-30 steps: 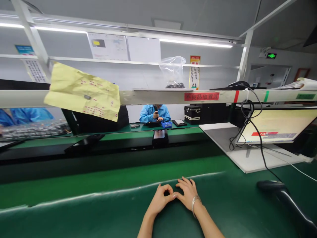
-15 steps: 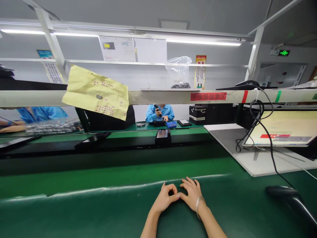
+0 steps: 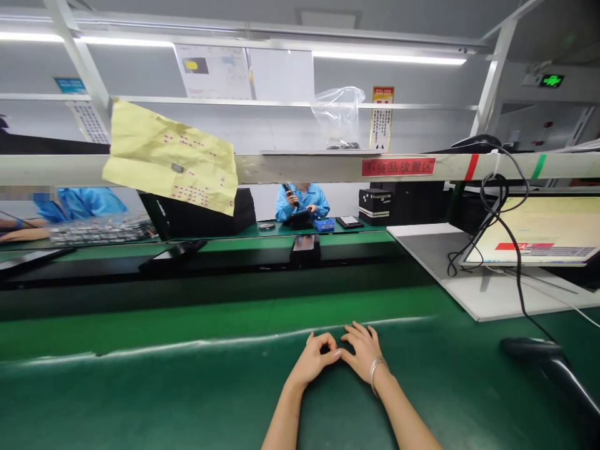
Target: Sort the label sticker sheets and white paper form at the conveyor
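Observation:
My left hand (image 3: 314, 360) rests on the green work mat (image 3: 187, 400) near the front. Its fingers are curled round towards the thumb, closed, and I see nothing in them. Beside it my right hand (image 3: 362, 351) lies with its fingers apart and stretched forward, open and holding nothing. The tips of both thumbs meet between the hands. Silver bangles (image 3: 375, 375) circle the right wrist.
A barcode scanner (image 3: 534, 351) lies at the right, below a monitor (image 3: 539, 231) on a white board (image 3: 487, 306). Black devices (image 3: 305, 249) stand on a dark strip across the bench. Yellow paper (image 3: 173, 156) hangs from a rail. A person (image 3: 302, 203) sits opposite.
The view has tilted down slightly, so the background sits higher. My hands keep their pose, thumbs together. The person opposite has shifted the dark object in front of them.

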The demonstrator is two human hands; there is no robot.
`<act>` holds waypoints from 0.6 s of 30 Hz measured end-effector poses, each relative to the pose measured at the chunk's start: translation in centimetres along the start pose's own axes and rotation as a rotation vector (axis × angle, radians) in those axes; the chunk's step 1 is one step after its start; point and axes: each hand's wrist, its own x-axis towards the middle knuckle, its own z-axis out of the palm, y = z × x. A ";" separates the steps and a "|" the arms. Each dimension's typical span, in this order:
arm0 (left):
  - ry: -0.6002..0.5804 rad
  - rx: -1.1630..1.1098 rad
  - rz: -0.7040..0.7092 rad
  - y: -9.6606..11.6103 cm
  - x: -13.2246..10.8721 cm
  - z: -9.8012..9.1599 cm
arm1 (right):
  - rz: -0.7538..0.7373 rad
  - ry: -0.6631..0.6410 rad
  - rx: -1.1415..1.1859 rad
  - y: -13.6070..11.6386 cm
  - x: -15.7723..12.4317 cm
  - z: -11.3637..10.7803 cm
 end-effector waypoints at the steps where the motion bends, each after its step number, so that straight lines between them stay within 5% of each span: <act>1: -0.003 -0.001 0.003 0.0 0.0 0.0 | 0.001 0.005 0.000 -0.1 0.0 0.0; 18: 0.012 -0.136 0.036 -0.6 0.1 -0.3 | -0.030 0.069 0.007 -0.3 0.2 0.4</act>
